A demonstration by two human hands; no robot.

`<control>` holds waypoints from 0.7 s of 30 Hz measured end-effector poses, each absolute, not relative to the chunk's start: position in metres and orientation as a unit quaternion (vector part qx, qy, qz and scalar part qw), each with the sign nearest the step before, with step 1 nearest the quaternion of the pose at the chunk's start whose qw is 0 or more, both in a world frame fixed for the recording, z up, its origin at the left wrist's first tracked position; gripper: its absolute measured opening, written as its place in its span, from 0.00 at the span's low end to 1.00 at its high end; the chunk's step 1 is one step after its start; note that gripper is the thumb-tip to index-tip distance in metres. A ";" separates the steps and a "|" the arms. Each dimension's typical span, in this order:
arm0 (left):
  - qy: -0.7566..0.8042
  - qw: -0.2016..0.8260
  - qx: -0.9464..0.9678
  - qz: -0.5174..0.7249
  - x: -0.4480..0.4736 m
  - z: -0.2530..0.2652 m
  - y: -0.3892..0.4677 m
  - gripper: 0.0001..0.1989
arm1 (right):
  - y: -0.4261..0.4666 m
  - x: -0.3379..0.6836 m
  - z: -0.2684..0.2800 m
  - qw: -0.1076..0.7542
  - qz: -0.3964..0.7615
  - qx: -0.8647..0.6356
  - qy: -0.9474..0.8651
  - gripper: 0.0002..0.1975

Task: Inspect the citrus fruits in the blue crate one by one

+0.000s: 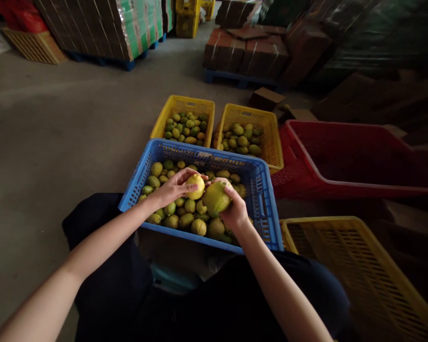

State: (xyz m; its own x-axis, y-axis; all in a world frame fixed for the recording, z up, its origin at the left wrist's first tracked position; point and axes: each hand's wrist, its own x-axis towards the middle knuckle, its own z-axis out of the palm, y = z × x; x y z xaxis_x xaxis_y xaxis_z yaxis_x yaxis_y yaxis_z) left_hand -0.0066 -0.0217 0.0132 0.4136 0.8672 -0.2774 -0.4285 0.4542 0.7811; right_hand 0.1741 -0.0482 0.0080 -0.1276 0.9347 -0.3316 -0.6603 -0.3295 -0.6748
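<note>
My left hand (180, 184) is closed around a yellow lemon (195, 186), its thumb along the near side. In my right hand (236, 209) is a larger, greenish-yellow lemon (216, 197), gripped with the thumb on top. The two fruits are side by side, close together, above a blue plastic crate (200, 240). Inside that crate lie many green and yellow lemons (199, 227), some hidden beneath my hands. The crate sits in front of my knees.
Two yellow crates (189, 102) with more lemons stand just beyond the blue one. To the right are a large red crate (363, 183) and a yellow crate (324, 221). Flattened cardboard stacks (246, 52) rest on a blue pallet farther back. Grey floor (75, 123) extends at left.
</note>
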 end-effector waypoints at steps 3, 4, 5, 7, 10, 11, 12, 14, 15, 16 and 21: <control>0.363 0.772 0.330 0.405 -0.008 0.013 -0.024 0.14 | -0.045 0.175 0.008 0.534 0.725 -0.392 -0.188 0.05; 0.368 0.772 0.326 0.403 -0.008 0.012 -0.024 0.14 | -0.044 0.176 0.007 0.528 0.723 -0.413 -0.167 0.06; 0.372 0.776 0.315 0.400 -0.008 0.011 -0.023 0.13 | -0.042 0.177 0.004 0.520 0.721 -0.438 -0.135 0.07; 0.381 0.788 0.274 0.398 -0.006 0.007 -0.021 0.10 | -0.038 0.178 -0.002 0.498 0.718 -0.483 -0.055 0.07; 0.411 0.808 0.183 0.380 -0.004 0.002 -0.016 0.10 | -0.033 0.181 -0.015 0.452 0.732 -0.509 0.036 0.07; 0.425 0.811 0.154 0.371 -0.003 0.000 -0.015 0.12 | -0.032 0.181 -0.019 0.444 0.735 -0.510 0.052 0.06; 0.439 0.812 0.130 0.362 -0.002 -0.001 -0.013 0.13 | -0.031 0.181 -0.022 0.443 0.733 -0.513 0.064 0.06; 0.466 0.809 0.105 0.343 0.000 -0.004 -0.013 0.15 | -0.030 0.180 -0.024 0.458 0.720 -0.517 0.073 0.05; 0.479 0.805 0.103 0.334 0.000 -0.005 -0.013 0.15 | -0.029 0.180 -0.024 0.469 0.712 -0.518 0.072 0.05; 0.489 0.803 0.105 0.325 0.001 -0.006 -0.014 0.15 | -0.028 0.180 -0.023 0.478 0.704 -0.520 0.070 0.05; 0.506 0.802 0.099 0.302 0.005 -0.010 -0.021 0.13 | -0.022 0.186 -0.021 0.506 0.676 -0.533 0.063 0.06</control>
